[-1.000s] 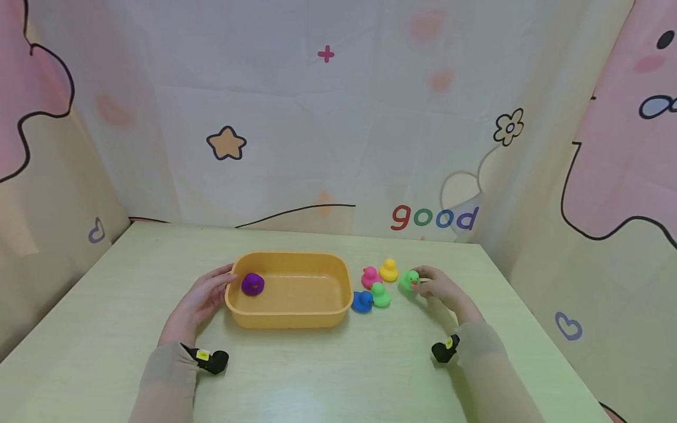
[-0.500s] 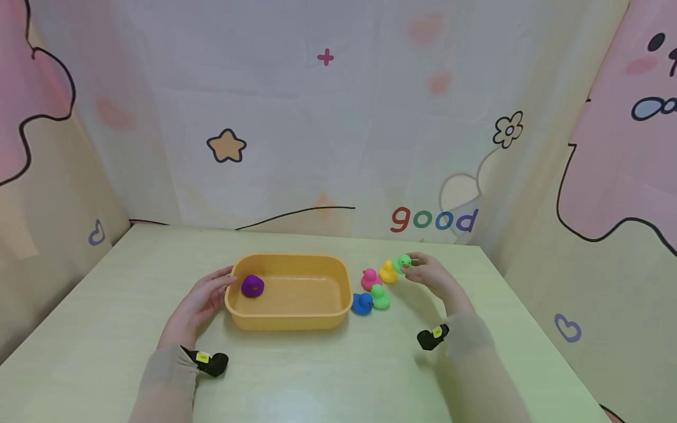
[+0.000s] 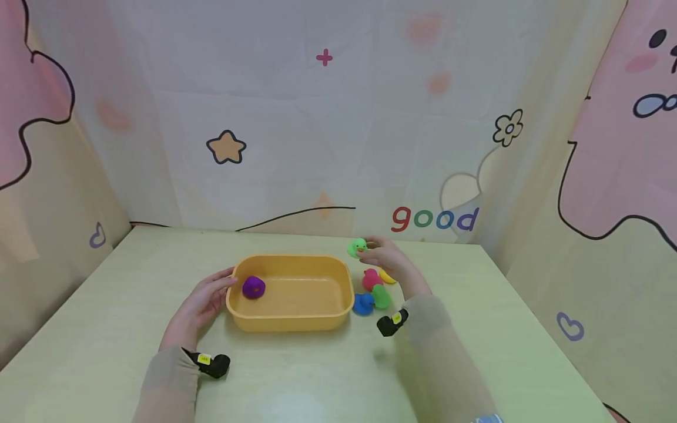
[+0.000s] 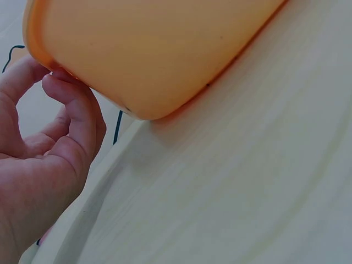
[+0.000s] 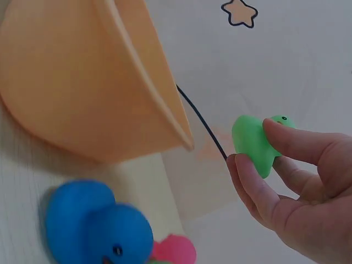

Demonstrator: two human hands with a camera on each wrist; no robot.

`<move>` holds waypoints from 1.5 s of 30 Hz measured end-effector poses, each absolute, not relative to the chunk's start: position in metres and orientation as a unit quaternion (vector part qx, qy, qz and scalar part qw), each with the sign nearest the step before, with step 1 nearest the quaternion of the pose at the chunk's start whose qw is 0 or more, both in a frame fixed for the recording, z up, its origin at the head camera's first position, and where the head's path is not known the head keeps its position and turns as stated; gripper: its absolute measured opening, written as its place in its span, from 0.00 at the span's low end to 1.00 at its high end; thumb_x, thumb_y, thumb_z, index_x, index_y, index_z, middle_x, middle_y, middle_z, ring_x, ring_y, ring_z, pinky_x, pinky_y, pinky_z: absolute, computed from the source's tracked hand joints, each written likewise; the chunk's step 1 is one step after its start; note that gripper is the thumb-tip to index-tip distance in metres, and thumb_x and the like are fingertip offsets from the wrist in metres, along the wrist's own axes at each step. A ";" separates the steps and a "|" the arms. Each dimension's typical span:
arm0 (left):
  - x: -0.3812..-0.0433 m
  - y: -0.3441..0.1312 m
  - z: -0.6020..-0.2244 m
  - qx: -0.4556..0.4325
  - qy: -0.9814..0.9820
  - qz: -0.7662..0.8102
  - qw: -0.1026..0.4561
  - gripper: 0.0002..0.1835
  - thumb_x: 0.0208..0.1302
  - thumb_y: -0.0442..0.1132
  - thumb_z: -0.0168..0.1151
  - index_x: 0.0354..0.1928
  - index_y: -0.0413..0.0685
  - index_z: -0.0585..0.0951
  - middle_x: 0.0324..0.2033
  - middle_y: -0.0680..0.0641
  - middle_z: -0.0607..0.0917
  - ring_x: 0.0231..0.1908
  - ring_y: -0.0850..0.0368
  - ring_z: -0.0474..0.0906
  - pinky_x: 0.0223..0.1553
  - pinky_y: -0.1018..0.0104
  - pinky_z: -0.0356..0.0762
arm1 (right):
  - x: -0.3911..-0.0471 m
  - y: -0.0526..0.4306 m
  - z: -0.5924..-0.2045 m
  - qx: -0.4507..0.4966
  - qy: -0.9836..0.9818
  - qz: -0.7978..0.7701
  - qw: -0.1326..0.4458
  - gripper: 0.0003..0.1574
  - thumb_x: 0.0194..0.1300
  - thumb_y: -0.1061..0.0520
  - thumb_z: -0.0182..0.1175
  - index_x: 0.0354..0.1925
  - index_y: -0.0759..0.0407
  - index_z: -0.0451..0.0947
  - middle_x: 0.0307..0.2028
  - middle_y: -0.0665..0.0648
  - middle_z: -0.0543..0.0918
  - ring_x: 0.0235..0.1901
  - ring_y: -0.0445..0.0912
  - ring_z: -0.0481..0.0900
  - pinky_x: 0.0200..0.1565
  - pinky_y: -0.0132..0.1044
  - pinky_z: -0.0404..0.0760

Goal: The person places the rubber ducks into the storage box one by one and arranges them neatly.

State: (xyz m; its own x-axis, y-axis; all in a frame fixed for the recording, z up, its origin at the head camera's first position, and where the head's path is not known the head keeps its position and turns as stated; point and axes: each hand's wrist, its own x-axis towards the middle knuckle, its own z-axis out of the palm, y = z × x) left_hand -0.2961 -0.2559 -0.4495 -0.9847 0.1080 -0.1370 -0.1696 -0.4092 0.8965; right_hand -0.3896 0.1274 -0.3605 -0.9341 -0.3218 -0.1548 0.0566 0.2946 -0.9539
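Observation:
A light green rubber duck [image 3: 357, 247] is pinched between the thumb and fingers of my right hand [image 3: 390, 258], held in the air behind the yellow-orange basin's right end. The right wrist view shows the same green duck [image 5: 253, 144] above the level of the rim. My left hand [image 3: 207, 298] holds the basin [image 3: 290, 323] by its left rim; the left wrist view shows its curled fingers [image 4: 77, 107] against the wall. Inside the basin, toward the left, sits a purple duck [image 3: 254, 287].
Right of the basin cluster a blue duck [image 3: 363, 304], another green duck [image 3: 381, 296], a pink duck [image 3: 372, 279] and a yellow duck [image 3: 388, 276], partly hidden by my right arm. All stand on a pale table [image 3: 296, 376]. A printed cloth wall [image 3: 285, 117] rises behind.
My right hand has lifted the green duck off the table's right side and carried it left, over the yellow duck, toward the basin. The left hand and basin stay in place.

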 end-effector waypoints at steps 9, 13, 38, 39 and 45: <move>-0.296 -0.257 -0.451 -0.024 0.538 0.838 0.085 0.35 0.71 0.30 0.51 0.75 0.33 0.48 0.39 0.58 0.83 0.38 0.70 0.80 0.40 0.78 0.81 | -0.379 0.054 -0.362 -0.136 0.786 -0.576 0.178 0.29 0.67 0.66 0.58 0.64 0.69 0.65 0.62 0.68 0.71 0.53 0.54 0.80 0.62 0.45 0.76; -0.297 -0.257 -0.451 -0.025 0.543 0.835 0.082 0.35 0.71 0.30 0.51 0.75 0.33 0.48 0.39 0.58 0.83 0.37 0.71 0.79 0.40 0.79 0.80 | -0.374 0.029 -0.369 -0.163 0.785 -0.568 0.185 0.26 0.65 0.67 0.59 0.61 0.71 0.68 0.57 0.66 0.75 0.46 0.48 0.80 0.59 0.42 0.79; -0.297 -0.255 -0.448 -0.033 0.563 0.822 0.072 0.35 0.70 0.30 0.53 0.74 0.31 0.51 0.38 0.60 0.83 0.39 0.72 0.79 0.41 0.80 0.79 | -0.361 -0.033 -0.412 -0.138 0.868 -0.449 0.160 0.28 0.57 0.62 0.68 0.55 0.69 0.75 0.55 0.66 0.79 0.54 0.55 0.75 0.60 0.46 0.75; -0.297 -0.255 -0.448 -0.033 0.564 0.822 0.071 0.35 0.70 0.30 0.53 0.74 0.31 0.51 0.38 0.60 0.83 0.39 0.72 0.79 0.41 0.80 0.79 | -0.361 -0.034 -0.413 -0.137 0.870 -0.447 0.158 0.27 0.57 0.63 0.68 0.55 0.69 0.75 0.55 0.66 0.79 0.55 0.56 0.75 0.60 0.46 0.75; -0.296 -0.256 -0.449 -0.038 0.560 0.824 0.072 0.34 0.70 0.31 0.53 0.74 0.32 0.52 0.39 0.60 0.83 0.39 0.72 0.79 0.42 0.80 0.80 | -0.364 -0.036 -0.417 -0.132 0.872 -0.444 0.156 0.26 0.57 0.64 0.69 0.54 0.69 0.76 0.55 0.66 0.79 0.56 0.57 0.75 0.60 0.47 0.75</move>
State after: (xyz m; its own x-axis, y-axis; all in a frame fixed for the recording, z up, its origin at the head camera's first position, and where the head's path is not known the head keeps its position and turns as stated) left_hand -0.2963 -0.2562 -0.4490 -0.9869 0.0758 -0.1426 -0.1605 -0.3616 0.9184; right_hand -0.3638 -0.0361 -0.4175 -0.9166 -0.3686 -0.1548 -0.0918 0.5709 -0.8159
